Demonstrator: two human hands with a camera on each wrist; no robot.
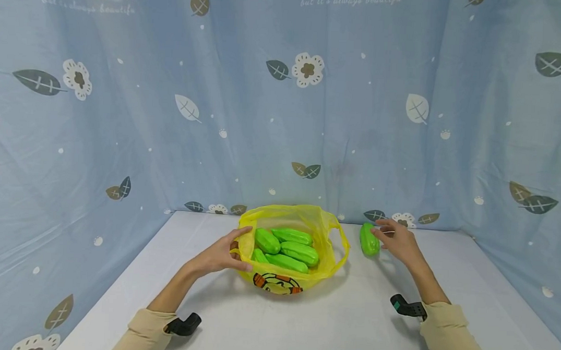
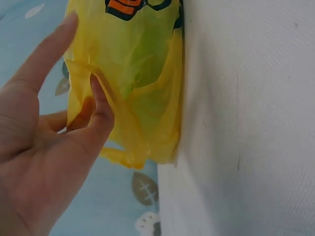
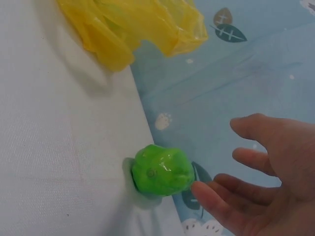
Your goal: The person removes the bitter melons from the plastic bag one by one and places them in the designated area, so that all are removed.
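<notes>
A yellow plastic bag [image 1: 325, 273] stands with its mouth open, holding several glossy green cucumbers [image 1: 299, 253]. My left hand [image 1: 218, 253] holds the bag's left rim, and in the left wrist view bent fingers [image 2: 102, 105] hook into the yellow plastic. To the right of the bag, one more green cucumber [image 1: 369, 240] lies on the table. Beside it is my right hand [image 1: 397, 241], fingers loosely spread. In the right wrist view, that cucumber [image 3: 163, 171] shows end-on, close to a fingertip; whether they touch I cannot tell.
The white table [image 1: 273, 336] ends at a blue curtain [image 1: 244, 142] printed with leaves and flowers. One bag handle [image 1: 345, 245] loops out to the right, towards the lone cucumber. A black wrist device is on each wrist.
</notes>
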